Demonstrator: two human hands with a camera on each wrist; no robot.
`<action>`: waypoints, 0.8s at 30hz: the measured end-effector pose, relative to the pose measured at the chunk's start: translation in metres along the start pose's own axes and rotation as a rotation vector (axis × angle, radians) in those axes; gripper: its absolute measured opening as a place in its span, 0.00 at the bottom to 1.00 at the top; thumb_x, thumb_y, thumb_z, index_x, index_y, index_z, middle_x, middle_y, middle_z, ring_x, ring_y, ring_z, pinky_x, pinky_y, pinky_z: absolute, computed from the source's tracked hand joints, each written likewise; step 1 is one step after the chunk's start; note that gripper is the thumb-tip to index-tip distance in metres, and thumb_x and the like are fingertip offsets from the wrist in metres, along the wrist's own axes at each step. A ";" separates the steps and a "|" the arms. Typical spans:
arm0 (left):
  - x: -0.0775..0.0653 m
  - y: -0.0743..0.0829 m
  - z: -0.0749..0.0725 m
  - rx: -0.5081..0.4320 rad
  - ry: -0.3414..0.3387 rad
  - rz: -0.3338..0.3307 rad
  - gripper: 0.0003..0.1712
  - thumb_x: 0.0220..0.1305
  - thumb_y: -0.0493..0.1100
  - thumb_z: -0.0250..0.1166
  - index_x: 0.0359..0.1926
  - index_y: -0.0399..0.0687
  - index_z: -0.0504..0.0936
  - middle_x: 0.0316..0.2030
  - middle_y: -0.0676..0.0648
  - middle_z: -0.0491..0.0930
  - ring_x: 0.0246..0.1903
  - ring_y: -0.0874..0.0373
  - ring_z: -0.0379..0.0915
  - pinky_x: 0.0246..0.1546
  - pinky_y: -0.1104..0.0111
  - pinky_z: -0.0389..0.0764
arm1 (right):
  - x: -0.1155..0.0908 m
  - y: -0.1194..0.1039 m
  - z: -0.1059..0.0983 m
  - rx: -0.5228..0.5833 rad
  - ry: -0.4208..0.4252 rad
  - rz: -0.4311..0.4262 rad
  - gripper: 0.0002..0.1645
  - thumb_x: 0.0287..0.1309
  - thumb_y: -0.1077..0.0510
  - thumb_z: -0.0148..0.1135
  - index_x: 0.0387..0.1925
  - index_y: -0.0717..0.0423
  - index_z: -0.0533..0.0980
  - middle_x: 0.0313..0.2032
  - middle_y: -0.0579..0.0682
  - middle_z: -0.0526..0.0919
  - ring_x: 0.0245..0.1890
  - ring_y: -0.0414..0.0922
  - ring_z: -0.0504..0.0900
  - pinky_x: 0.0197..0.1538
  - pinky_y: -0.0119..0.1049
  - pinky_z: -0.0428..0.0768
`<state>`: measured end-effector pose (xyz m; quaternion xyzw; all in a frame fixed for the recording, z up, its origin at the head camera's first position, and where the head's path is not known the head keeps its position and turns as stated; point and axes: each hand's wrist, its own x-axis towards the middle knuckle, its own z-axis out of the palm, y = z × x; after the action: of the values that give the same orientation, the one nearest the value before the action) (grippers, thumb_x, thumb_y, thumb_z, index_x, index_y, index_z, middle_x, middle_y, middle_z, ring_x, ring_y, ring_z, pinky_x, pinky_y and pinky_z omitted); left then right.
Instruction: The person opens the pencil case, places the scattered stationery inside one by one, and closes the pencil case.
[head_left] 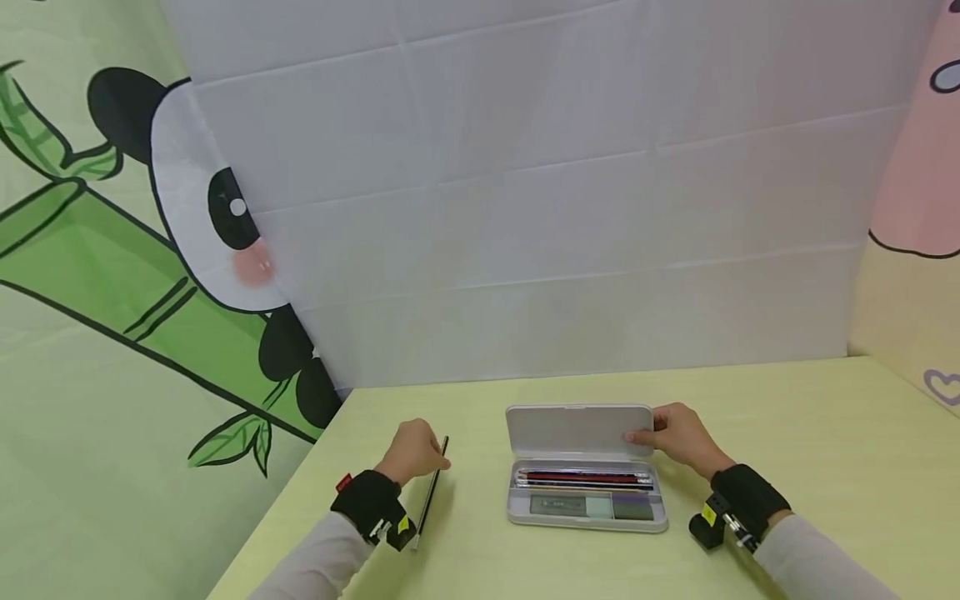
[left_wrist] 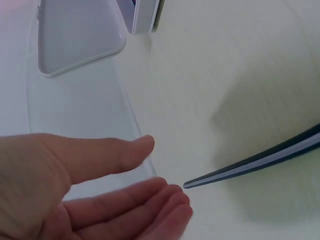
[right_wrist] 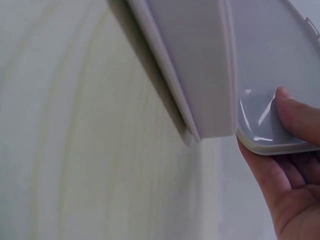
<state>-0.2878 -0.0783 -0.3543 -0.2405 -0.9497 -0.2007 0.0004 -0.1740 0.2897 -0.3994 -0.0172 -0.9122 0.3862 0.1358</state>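
Note:
A dark pencil [head_left: 428,508] with a lighter stripe lies to the left of the pencil case. My left hand [head_left: 415,452] is over its far part; in the left wrist view the thumb and fingers [left_wrist: 127,210] are apart with nothing between them, fingertips right by the pencil's far tip [left_wrist: 192,184]. With thumb inside and fingers behind, my right hand [head_left: 684,435] grips the right edge of the raised lid [head_left: 577,429]. Below that lid, the white pencil case [head_left: 585,523] is open, holding several pencils [head_left: 581,479] in its upper compartment.
Greyish and pale blocks [head_left: 558,505] fill the case's front compartment. The pale yellow table [head_left: 757,400] ends at a white sheet [head_left: 525,208] behind and has a slanting left edge. A panda-print cloth [head_left: 90,400] hangs at the left.

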 end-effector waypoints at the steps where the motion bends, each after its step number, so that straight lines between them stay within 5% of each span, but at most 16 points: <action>1: -0.001 -0.002 0.001 0.015 0.008 -0.042 0.17 0.45 0.36 0.76 0.11 0.41 0.77 0.11 0.51 0.70 0.16 0.59 0.65 0.24 0.70 0.69 | -0.001 0.000 0.000 -0.002 0.001 0.001 0.18 0.48 0.55 0.73 0.34 0.67 0.84 0.31 0.59 0.88 0.29 0.41 0.80 0.31 0.33 0.76; 3: -0.002 -0.006 0.004 0.027 0.021 -0.093 0.18 0.43 0.35 0.77 0.11 0.40 0.74 0.09 0.51 0.67 0.13 0.60 0.63 0.22 0.71 0.67 | -0.003 -0.001 0.002 -0.004 0.005 0.005 0.18 0.48 0.55 0.73 0.34 0.67 0.83 0.31 0.60 0.88 0.29 0.40 0.80 0.32 0.33 0.76; 9: -0.004 -0.015 0.014 0.028 0.084 -0.123 0.12 0.41 0.30 0.75 0.25 0.30 0.79 0.17 0.42 0.77 0.12 0.58 0.68 0.16 0.71 0.69 | -0.008 -0.003 0.009 -0.006 0.014 0.019 0.17 0.47 0.57 0.73 0.34 0.67 0.84 0.31 0.59 0.88 0.28 0.40 0.77 0.32 0.33 0.75; 15: -0.004 -0.020 0.022 0.141 0.084 -0.137 0.06 0.42 0.28 0.70 0.20 0.34 0.79 0.18 0.44 0.76 0.15 0.56 0.68 0.15 0.70 0.67 | -0.014 -0.009 0.012 0.004 0.018 0.045 0.17 0.47 0.56 0.74 0.34 0.67 0.84 0.31 0.59 0.87 0.28 0.40 0.76 0.32 0.33 0.74; 20: -0.002 -0.027 0.026 0.144 0.068 -0.103 0.22 0.45 0.26 0.65 0.11 0.46 0.63 0.11 0.52 0.57 0.12 0.59 0.57 0.13 0.71 0.58 | -0.017 -0.013 0.012 0.005 0.020 0.076 0.19 0.47 0.55 0.74 0.34 0.68 0.83 0.32 0.60 0.88 0.28 0.41 0.78 0.32 0.34 0.75; 23: 0.010 -0.048 0.035 0.116 0.076 -0.056 0.28 0.44 0.26 0.64 0.11 0.53 0.55 0.11 0.54 0.51 0.11 0.60 0.53 0.13 0.70 0.56 | -0.020 -0.014 0.013 0.002 0.022 0.089 0.19 0.47 0.55 0.74 0.34 0.68 0.83 0.31 0.60 0.88 0.28 0.41 0.78 0.32 0.34 0.75; 24: 0.018 -0.064 0.043 0.088 0.107 0.013 0.28 0.45 0.27 0.63 0.13 0.55 0.53 0.12 0.56 0.49 0.12 0.62 0.50 0.14 0.70 0.55 | -0.021 -0.015 0.014 0.000 0.024 0.090 0.19 0.47 0.55 0.74 0.34 0.68 0.83 0.31 0.60 0.88 0.28 0.41 0.78 0.32 0.34 0.75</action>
<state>-0.3286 -0.1048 -0.4166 -0.2353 -0.9546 -0.1711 0.0633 -0.1565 0.2666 -0.4035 -0.0628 -0.9088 0.3916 0.1292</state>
